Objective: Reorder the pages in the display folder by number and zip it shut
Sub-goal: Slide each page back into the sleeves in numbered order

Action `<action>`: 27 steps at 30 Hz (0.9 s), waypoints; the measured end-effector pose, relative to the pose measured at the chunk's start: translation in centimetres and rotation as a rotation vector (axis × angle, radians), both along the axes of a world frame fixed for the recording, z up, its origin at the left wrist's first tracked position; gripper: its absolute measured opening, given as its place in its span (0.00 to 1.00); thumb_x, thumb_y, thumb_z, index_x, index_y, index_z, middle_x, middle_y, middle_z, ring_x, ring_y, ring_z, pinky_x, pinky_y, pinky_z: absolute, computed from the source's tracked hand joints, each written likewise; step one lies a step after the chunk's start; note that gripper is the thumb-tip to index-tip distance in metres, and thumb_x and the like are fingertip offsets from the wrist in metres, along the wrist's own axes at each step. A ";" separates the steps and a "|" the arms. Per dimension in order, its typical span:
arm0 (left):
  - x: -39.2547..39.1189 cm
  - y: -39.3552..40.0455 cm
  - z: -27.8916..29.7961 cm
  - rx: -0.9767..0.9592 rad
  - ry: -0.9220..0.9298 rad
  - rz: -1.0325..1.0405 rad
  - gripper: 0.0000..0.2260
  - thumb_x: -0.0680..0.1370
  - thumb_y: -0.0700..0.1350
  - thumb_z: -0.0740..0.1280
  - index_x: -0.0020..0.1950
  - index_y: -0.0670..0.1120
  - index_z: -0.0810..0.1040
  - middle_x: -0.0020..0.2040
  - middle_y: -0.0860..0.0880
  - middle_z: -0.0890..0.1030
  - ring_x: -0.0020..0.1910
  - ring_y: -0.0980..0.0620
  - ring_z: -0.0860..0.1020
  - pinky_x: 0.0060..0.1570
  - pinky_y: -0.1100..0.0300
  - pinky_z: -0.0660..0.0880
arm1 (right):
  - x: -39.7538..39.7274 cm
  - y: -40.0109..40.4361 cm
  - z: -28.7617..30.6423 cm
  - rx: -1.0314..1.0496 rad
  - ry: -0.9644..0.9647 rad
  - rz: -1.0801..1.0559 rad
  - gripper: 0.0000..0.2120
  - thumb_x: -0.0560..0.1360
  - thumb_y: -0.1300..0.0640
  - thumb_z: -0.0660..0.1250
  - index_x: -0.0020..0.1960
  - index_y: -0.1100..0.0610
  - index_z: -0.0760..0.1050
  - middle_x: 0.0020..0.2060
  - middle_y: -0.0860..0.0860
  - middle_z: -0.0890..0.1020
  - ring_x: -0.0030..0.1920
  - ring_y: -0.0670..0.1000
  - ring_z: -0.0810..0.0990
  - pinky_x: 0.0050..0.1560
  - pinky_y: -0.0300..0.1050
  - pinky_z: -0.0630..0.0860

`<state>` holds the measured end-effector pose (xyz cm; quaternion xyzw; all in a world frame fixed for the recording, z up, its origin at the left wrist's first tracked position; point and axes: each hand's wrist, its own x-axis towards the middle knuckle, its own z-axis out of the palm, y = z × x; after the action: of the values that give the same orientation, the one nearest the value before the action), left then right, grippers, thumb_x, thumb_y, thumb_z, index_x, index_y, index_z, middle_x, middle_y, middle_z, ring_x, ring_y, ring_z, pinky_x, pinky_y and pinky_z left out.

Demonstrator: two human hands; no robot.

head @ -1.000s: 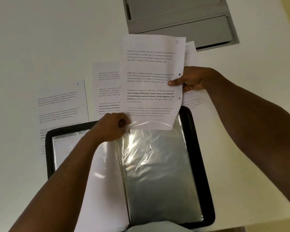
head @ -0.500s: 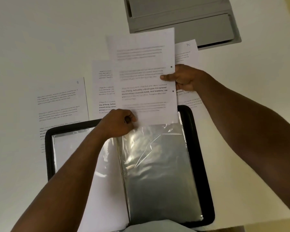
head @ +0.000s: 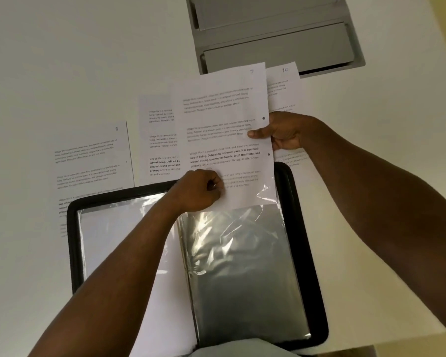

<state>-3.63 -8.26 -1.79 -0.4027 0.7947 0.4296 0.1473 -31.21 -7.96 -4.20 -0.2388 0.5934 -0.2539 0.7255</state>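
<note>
While your right hand (head: 281, 131) pinches the white printed page numbered 7 (head: 224, 130) at its punched edge, its lower end sits inside the clear plastic sleeve (head: 242, 266). Your left hand (head: 198, 190) grips the sleeve's mouth, beside the page's lower left corner.

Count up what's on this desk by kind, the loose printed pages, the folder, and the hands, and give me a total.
Loose printed pages: 4 (page 7, page 10, page 9, one part-hidden page)
Display folder: 1
Hands: 2 (left hand, right hand)
Total: 7
</note>
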 end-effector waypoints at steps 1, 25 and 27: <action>0.3 -0.1 0.0 -0.002 -0.003 0.009 0.06 0.76 0.43 0.67 0.52 0.46 0.80 0.47 0.52 0.81 0.47 0.55 0.79 0.49 0.61 0.75 | -0.1 0.0 0.1 0.008 -0.004 0.013 0.36 0.56 0.54 0.78 0.64 0.56 0.76 0.57 0.54 0.83 0.59 0.55 0.81 0.55 0.55 0.80; 1.2 0.2 -0.1 -0.028 0.083 0.114 0.07 0.77 0.39 0.67 0.52 0.47 0.81 0.48 0.54 0.80 0.48 0.57 0.78 0.47 0.72 0.70 | 1.8 -0.4 2.0 0.042 0.299 0.560 0.31 0.60 0.50 0.79 0.60 0.58 0.78 0.49 0.54 0.86 0.49 0.52 0.84 0.54 0.51 0.81; 1.3 0.2 -0.1 -0.026 0.089 0.126 0.07 0.76 0.39 0.67 0.52 0.47 0.81 0.48 0.54 0.80 0.48 0.57 0.78 0.47 0.71 0.70 | 1.8 -0.7 1.6 -0.032 0.294 0.333 0.24 0.66 0.51 0.78 0.59 0.57 0.77 0.51 0.54 0.85 0.50 0.52 0.85 0.53 0.52 0.81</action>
<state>-2.35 -8.03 -1.84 -0.4341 0.7790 0.4454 0.0793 -29.45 -8.69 -2.62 -0.3793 0.6413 -0.1025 0.6590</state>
